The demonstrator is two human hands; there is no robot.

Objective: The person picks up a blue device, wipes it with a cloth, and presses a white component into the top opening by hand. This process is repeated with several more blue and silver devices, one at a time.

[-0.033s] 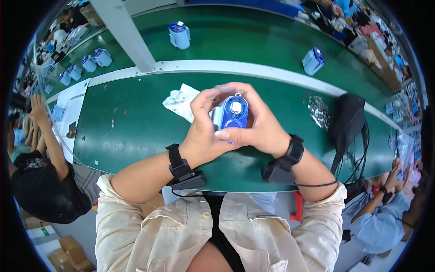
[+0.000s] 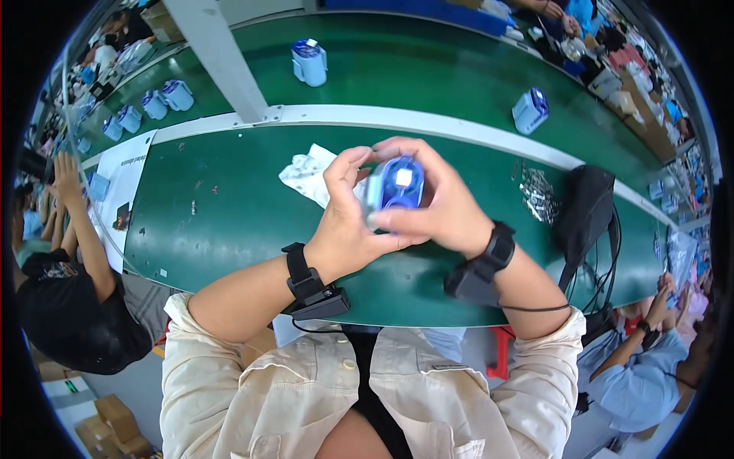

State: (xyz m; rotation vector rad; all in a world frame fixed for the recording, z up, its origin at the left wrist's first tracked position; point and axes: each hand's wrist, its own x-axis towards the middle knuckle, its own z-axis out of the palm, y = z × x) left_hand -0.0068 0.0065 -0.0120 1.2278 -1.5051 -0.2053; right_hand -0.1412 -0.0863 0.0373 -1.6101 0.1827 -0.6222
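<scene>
Between my two hands, over the table's middle, is a small device with a glossy blue rounded top, a white square on it and a pale blue body. It is slightly blurred by motion. My left hand grips the pale side, fingers curled around the far edge. My right hand is wrapped round the other side, its thumb across the near end of the blue top. The underside of the device is hidden. A crumpled white cloth or wrapper lies just beyond my left hand.
A heap of small metal parts and a black pouch with cables are on the green table's right. Beyond the white rail, similar devices stand on a green surface. Co-workers sit at left and right.
The device has tilted in my hands and its top has turned a little, now blurred. My right thumb has shifted slightly. The surrounding scene has moved very slightly in the view.
</scene>
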